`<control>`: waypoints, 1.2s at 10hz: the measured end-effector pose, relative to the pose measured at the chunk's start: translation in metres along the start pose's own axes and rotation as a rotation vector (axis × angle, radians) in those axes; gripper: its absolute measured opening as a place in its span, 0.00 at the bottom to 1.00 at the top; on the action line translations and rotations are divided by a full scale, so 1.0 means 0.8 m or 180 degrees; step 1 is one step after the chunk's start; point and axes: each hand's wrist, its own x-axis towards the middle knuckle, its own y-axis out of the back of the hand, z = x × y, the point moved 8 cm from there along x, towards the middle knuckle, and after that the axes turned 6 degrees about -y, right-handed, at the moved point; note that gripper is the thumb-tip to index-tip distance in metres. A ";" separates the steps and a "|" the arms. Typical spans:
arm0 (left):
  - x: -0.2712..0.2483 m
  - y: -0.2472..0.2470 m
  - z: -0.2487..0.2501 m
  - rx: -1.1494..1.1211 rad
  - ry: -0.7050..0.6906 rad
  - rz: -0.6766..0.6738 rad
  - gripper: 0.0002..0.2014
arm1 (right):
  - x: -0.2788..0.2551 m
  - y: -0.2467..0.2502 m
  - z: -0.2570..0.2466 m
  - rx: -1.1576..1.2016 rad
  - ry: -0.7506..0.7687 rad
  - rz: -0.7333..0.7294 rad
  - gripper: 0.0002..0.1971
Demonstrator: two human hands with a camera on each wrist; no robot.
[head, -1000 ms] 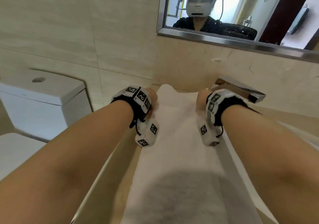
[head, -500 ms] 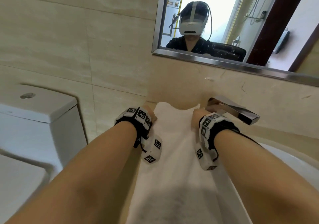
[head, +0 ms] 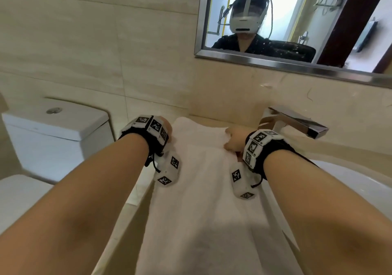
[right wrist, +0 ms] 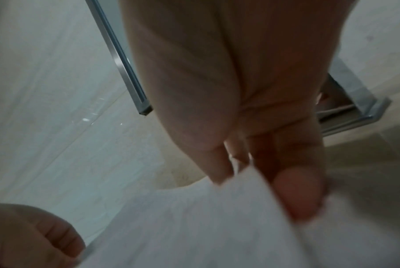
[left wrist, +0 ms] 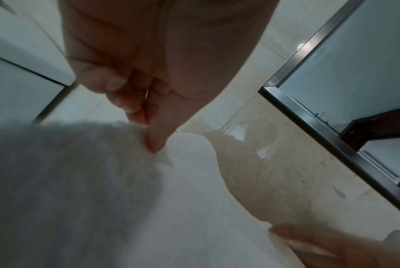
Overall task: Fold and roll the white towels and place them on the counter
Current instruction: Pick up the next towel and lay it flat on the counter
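A white towel [head: 203, 200] lies lengthwise on the beige counter [head: 127, 217], its far end near the wall. My left hand [head: 166, 126] is at the towel's far left corner. In the left wrist view the left hand [left wrist: 148, 137] pinches the towel [left wrist: 102, 190] edge between thumb and curled fingers. My right hand [head: 232, 140] is at the far right edge, and in the right wrist view the right hand [right wrist: 251, 181] pinches a raised fold of the towel [right wrist: 194, 226] between thumb and finger.
A chrome faucet [head: 297, 124] stands just right of my right hand, with the white sink basin [head: 350, 175] beyond it. A toilet tank [head: 55, 134] is to the left of the counter. A framed mirror [head: 275, 60] hangs on the tiled wall above.
Both hands stay at the towel's far end. The right hand has lifted its edge slightly inward. The head view has tilted, so more of the mirror shows.
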 end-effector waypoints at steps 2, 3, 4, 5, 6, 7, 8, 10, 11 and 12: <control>0.012 0.018 0.025 -0.0428 -0.0097 0.0582 0.29 | 0.027 0.019 0.041 0.2118 -0.0608 0.0010 0.11; 0.010 0.037 0.087 -0.0823 -0.0906 0.0724 0.21 | 0.029 0.031 0.046 0.1862 -0.0596 0.0169 0.06; 0.017 0.040 0.135 -0.1004 -0.1148 0.0623 0.17 | 0.032 0.030 0.036 0.1096 -0.0572 0.0153 0.05; 0.031 0.028 0.173 -0.0949 -0.1273 0.0363 0.20 | 0.046 0.020 0.035 0.1264 -0.0520 -0.0083 0.07; 0.044 0.009 0.193 -0.0744 -0.1321 0.0206 0.21 | 0.055 0.004 0.044 0.1769 -0.0652 -0.0345 0.03; 0.052 -0.003 0.192 -0.0715 -0.1269 0.0156 0.22 | 0.056 -0.001 0.049 0.1931 -0.0661 -0.0404 0.04; 0.050 0.002 0.189 -0.0908 -0.1321 0.0236 0.18 | 0.052 0.001 0.049 0.2002 -0.0561 -0.0473 0.02; 0.043 0.029 0.174 -0.1499 -0.1482 0.0904 0.13 | 0.045 0.016 0.044 0.2284 -0.0142 -0.0251 0.07; 0.037 0.041 0.165 -0.1804 -0.1563 0.1212 0.11 | 0.041 0.019 0.040 0.2935 -0.0056 -0.0221 0.05; 0.023 0.054 0.158 -0.2276 -0.1698 0.1488 0.08 | 0.034 0.029 0.041 0.3295 0.0080 -0.0040 0.11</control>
